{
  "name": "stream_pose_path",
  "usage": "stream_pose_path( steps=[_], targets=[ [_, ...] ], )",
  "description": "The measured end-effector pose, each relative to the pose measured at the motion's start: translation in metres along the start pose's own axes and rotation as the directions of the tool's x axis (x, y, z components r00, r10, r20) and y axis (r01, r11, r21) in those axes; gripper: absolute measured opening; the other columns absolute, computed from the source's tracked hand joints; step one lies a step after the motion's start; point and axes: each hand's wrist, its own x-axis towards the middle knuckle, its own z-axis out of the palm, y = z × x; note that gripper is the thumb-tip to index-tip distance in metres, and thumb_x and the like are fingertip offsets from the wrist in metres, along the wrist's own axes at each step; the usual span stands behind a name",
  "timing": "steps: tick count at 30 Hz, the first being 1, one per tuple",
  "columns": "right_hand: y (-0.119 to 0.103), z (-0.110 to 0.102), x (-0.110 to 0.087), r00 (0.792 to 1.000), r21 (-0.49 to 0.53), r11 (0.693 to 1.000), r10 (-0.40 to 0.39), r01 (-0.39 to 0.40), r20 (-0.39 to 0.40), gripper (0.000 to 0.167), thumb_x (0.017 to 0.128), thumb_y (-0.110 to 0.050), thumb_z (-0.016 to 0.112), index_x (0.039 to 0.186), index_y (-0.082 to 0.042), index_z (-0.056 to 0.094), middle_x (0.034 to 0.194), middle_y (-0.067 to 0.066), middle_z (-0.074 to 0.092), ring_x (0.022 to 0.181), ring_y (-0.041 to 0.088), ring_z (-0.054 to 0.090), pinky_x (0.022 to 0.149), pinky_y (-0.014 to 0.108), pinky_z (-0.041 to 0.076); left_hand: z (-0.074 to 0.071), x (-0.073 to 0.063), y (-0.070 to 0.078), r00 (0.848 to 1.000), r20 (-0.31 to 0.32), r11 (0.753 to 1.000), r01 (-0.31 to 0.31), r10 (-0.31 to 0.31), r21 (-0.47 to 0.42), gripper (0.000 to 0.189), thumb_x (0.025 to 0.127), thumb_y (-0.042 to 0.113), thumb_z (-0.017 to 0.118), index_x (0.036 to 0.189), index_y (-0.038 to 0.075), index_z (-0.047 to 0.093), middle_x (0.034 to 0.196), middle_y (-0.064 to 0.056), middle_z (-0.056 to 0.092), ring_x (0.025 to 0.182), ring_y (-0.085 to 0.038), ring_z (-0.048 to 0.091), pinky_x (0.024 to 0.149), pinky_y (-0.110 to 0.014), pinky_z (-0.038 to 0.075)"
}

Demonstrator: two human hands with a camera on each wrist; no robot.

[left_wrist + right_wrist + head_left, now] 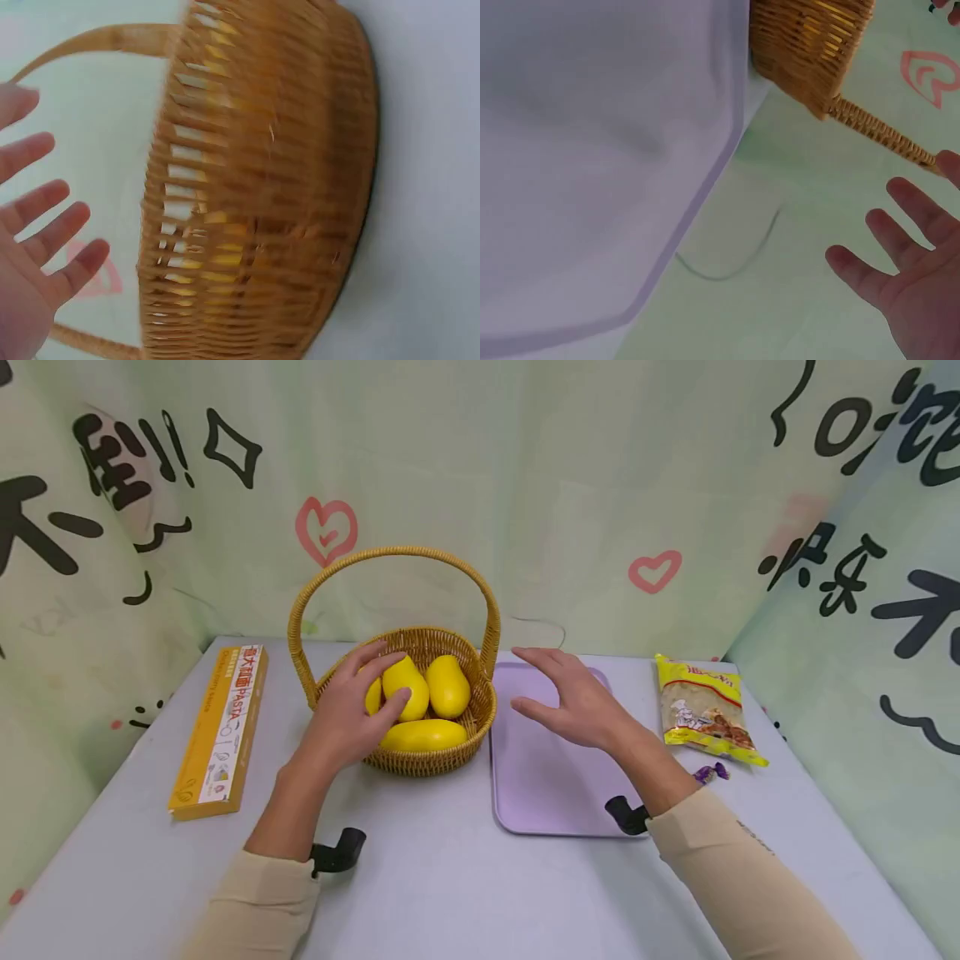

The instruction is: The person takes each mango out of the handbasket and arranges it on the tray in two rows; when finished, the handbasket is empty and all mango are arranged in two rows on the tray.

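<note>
A brown wicker basket point(420, 766) with a tall arched handle holds several yellow mango-like fruits point(448, 687). My left hand point(348, 710) hovers over the basket's left side with fingers spread, hiding part of one fruit; in the left wrist view that hand point(30, 255) appears beside the basket wall point(300, 187), holding nothing. To the right, my right hand point(573, 702) is held above a lilac tray point(540, 785), fingers extended and thumb apart. The right wrist view shows the right hand point(922, 277) with no object in it, near the basket handle point(885, 135) and the tray point(592, 187).
A yellow pasta box point(221, 731) lies at the left of the white table point(450, 893). On the right are a yellow-and-clear food bag point(701, 710) and a purple wrapped candy point(711, 772), partly behind my right forearm. Printed curtains point(570, 485) enclose the table's back and sides.
</note>
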Motion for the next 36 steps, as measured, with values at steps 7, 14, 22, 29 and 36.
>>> stream_pose_path(
  steps=[7,14,22,29,36],
  targets=[
    [-0.029,0.012,0.021,0.995,0.129,0.989,-0.084,0.076,0.056,0.056,0.097,-0.033,0.068,0.150,-0.018,0.055,0.152,0.008,0.055,0.141,0.032,0.049,0.118,0.057,0.041,-0.009,-0.025,-0.009,0.950,-0.251,0.939,0.094,-0.184,-0.332,0.034,0.105,0.022,0.060,0.137,0.013,0.065,0.139,-0.005,0.063,0.125,-0.022,0.059,0.100,-0.031,0.052],
    [-0.049,0.025,0.045,0.974,0.146,0.986,-0.114,0.086,0.198,0.048,0.097,-0.025,0.069,0.143,-0.013,0.062,0.143,0.011,0.062,0.130,0.034,0.057,0.110,0.051,0.049,-0.013,-0.038,-0.025,0.873,-0.402,0.891,0.077,-0.278,-0.448,0.029,0.104,0.014,0.060,0.131,0.009,0.069,0.127,-0.004,0.070,0.114,-0.005,0.060,0.096,-0.017,0.048],
    [-0.063,0.030,0.066,0.936,0.194,0.980,-0.099,0.034,0.337,0.046,0.095,-0.024,0.072,0.140,-0.018,0.066,0.142,0.007,0.064,0.128,0.028,0.060,0.106,0.047,0.054,-0.014,-0.039,-0.042,0.798,-0.485,0.822,0.024,-0.358,-0.569,0.031,0.101,0.006,0.062,0.132,0.004,0.066,0.097,0.014,0.070,0.095,-0.008,0.067,0.086,-0.012,0.055],
    [-0.073,0.038,0.076,0.896,0.182,0.983,-0.089,0.009,0.436,0.047,0.093,-0.023,0.075,0.139,-0.022,0.067,0.139,0.008,0.064,0.130,0.029,0.056,0.108,0.045,0.050,-0.007,-0.039,-0.061,0.775,-0.370,0.775,0.230,-0.512,-0.589,0.048,0.099,0.011,0.066,0.145,0.015,0.053,0.115,0.002,0.063,0.110,-0.015,0.063,0.095,-0.019,0.055],
    [-0.077,0.052,0.082,0.874,0.177,0.984,-0.072,-0.015,0.480,0.043,0.091,-0.017,0.076,0.134,-0.022,0.071,0.135,0.007,0.066,0.126,0.029,0.057,0.107,0.042,0.050,0.002,-0.046,-0.076,0.834,-0.127,0.747,0.400,-0.537,-0.532,0.067,0.100,0.026,0.067,0.160,0.018,0.037,0.154,-0.014,0.047,0.144,-0.031,0.047,0.117,-0.045,0.046]
  ],
)
